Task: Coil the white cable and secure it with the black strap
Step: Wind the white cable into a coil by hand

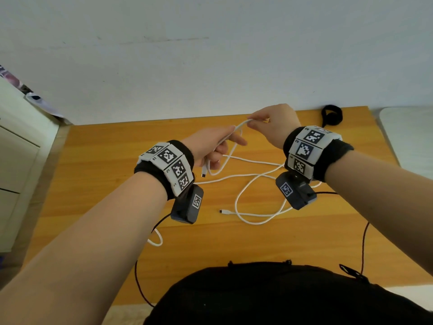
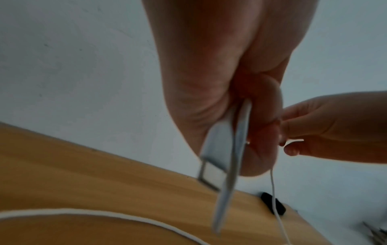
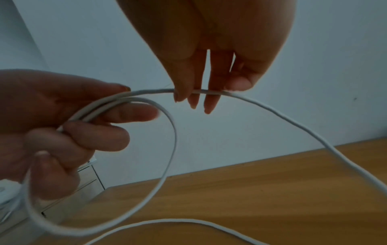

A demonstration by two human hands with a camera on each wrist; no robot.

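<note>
Both hands are raised above the wooden table (image 1: 98,184). My left hand (image 1: 218,146) grips a first loop of the white cable (image 1: 248,207), with one plug (image 1: 204,171) hanging below the palm. In the left wrist view the same plug (image 2: 215,149) juts from the fist. My right hand (image 1: 269,120) pinches the cable (image 3: 201,91) just right of the left hand (image 3: 62,124). The loop (image 3: 167,149) hangs between them. The rest of the cable lies in loose curves on the table, ending in a second plug (image 1: 222,211). The black strap (image 1: 331,114) lies at the table's far right edge.
A white cabinet (image 1: 16,165) stands left of the table, and a white surface (image 1: 407,137) lies to its right. A plain wall (image 1: 210,55) backs the table. Thin dark wires (image 1: 363,242) from the wrist cameras trail over the near table edge.
</note>
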